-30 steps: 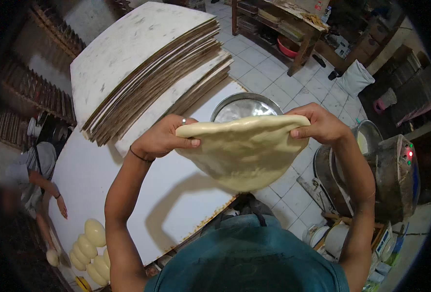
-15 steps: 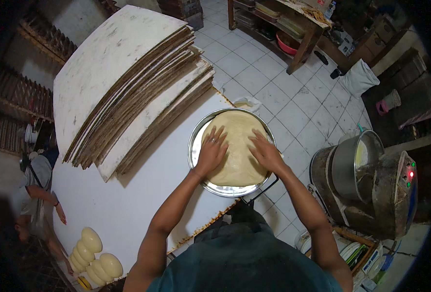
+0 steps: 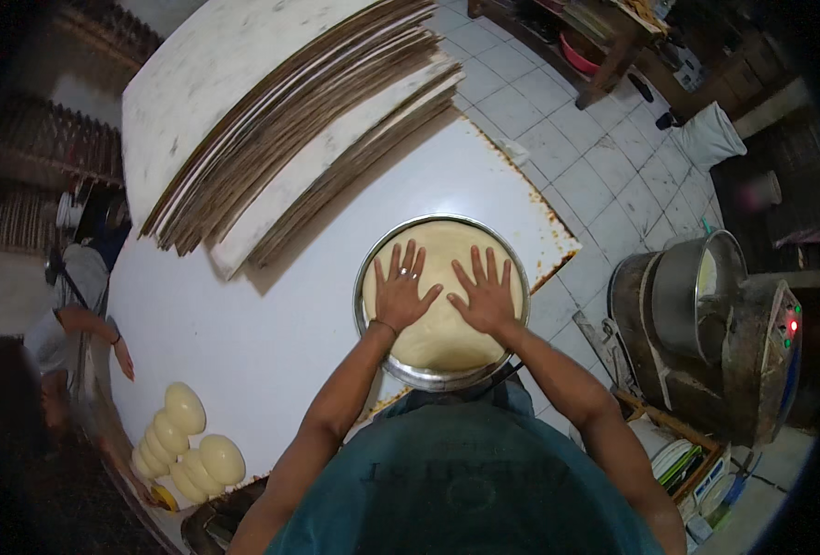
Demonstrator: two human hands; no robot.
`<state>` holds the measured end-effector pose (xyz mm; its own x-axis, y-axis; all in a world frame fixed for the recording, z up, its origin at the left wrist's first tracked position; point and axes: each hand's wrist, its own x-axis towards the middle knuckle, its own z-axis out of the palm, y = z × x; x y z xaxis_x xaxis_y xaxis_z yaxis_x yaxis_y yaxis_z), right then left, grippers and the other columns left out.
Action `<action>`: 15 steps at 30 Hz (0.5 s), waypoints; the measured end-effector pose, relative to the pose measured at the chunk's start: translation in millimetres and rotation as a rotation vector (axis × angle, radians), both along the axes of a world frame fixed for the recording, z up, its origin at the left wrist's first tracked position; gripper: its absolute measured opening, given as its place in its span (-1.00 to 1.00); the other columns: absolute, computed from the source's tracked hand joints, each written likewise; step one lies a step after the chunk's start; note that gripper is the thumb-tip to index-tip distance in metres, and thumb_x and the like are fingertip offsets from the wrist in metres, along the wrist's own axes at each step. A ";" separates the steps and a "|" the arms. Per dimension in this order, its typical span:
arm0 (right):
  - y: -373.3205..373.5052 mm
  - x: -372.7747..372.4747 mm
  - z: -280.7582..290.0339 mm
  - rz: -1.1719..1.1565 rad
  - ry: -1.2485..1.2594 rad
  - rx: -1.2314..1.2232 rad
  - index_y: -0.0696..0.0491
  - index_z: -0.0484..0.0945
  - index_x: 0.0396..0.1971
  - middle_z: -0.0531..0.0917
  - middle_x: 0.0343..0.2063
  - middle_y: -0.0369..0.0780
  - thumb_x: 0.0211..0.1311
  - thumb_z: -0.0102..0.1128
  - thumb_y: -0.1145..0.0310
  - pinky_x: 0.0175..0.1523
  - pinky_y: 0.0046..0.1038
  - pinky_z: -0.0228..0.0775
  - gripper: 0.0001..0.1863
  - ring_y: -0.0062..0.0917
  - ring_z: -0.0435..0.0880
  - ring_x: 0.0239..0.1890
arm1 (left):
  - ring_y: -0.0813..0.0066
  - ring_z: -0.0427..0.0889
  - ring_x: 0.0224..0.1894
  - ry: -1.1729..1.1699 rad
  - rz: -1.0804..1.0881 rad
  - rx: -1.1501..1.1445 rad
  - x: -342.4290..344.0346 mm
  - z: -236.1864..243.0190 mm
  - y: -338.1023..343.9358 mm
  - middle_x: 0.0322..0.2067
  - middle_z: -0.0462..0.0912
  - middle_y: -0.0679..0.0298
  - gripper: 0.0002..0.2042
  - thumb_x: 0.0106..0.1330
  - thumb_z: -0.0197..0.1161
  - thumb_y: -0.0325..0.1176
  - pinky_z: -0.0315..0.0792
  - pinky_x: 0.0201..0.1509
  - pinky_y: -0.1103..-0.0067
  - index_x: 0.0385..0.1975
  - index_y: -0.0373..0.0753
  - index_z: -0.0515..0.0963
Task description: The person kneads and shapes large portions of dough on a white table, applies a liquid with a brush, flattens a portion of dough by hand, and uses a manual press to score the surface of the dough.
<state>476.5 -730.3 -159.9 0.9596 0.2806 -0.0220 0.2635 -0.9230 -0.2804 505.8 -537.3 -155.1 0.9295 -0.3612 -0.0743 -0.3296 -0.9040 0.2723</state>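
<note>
So the left hand (image 3: 400,296) and right hand (image 3: 487,301) are lying palm-down on the dough (image 3: 444,328), fingers spreading wide, gripping nothing. It's sitting in a round metal pan (image 3: 439,379) near the white table (image 3: 289,342)'s edge. I'd be pressing evenly with flat palms, nudging toward that bare near rim. A stack of boards (image 3: 252,102) is hogging the far left, oval dough pieces (image 3: 185,408) are resting near left, and a steel-bowl mixer (image 3: 683,314) is standing on the tiled floor (image 3: 572,180).

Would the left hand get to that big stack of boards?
Probably yes: the left hand rests on the dough, and only the pan's rim stands between it and the stack of boards.
</note>
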 end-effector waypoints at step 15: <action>101.9 -40.6 8.8 0.316 0.265 -0.088 0.06 0.01 0.32 -0.17 0.35 0.01 0.24 -0.25 -0.14 0.26 0.28 -0.57 -0.23 0.01 -0.33 0.38 | -0.06 0.41 0.08 0.176 0.601 -0.911 -60.2 -11.5 79.7 0.09 0.34 -0.21 -0.55 0.41 -0.18 -0.27 0.30 0.13 0.34 0.21 -0.40 0.15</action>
